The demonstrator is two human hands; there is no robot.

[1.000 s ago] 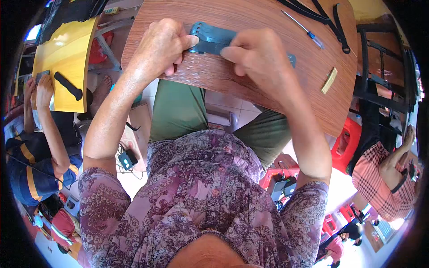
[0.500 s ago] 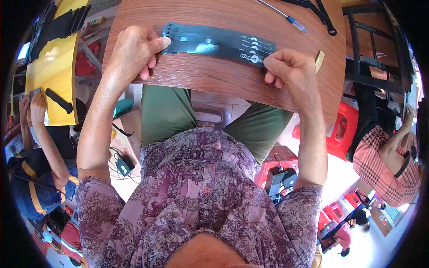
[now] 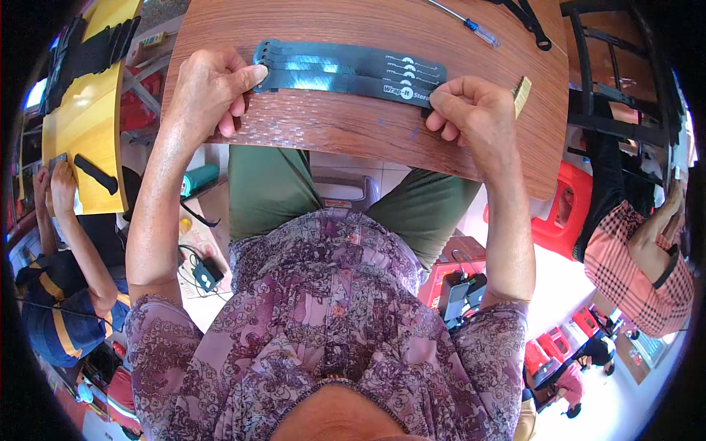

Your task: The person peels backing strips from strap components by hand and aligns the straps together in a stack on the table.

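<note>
A stack of dark straps was held over the brown table, toward the table's near edge, with its long axis set roughly parallel to that edge; whether the table was touched by its underside could not be told; the stack was spanned lengthwise between two grips, so neither hand could be called nearer; the holed end, toward the table's left side, was pinched between the thumb and fingers of the left hand; the opposite end, where "Wrap-It" was printed, was pinched likewise by the right hand; toward the table's right side, just beyond that hand, a tan strip was seen; at the table's far right a screwdriver was laid, near a black strap; left of the table, apart from it, a yellow table was placed, with a co-worker's hands seen at its side.
</note>
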